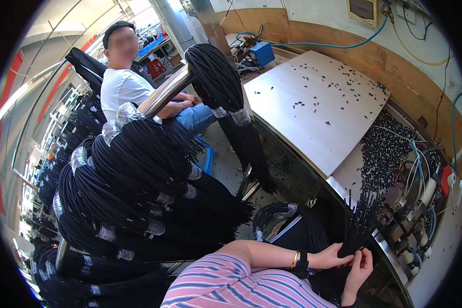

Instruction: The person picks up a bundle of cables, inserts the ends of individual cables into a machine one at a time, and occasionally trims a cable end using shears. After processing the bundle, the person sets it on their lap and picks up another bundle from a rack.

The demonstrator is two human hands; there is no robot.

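My left hand (pixel 333 256), with a bangle and a dark wristband on its wrist, grips a bunch of thin black wires (pixel 363 215) low down. My right hand (pixel 362 268) comes up from the lower edge and closes on the same bunch just beside it. The wire ends fan upward and rightward toward a small machine (pixel 406 213) with tubes and cables on the bench. My striped pink sleeve (pixel 226 285) fills the lower middle.
Several thick bundles of black cable (pixel 138 179) hang over a slanted metal rail (pixel 165 91) on the left. A seated person in a white shirt (pixel 119 87) is behind them. A steel tabletop (pixel 313 102) carries scattered black bits, with a heap of them (pixel 385 149) beside it.
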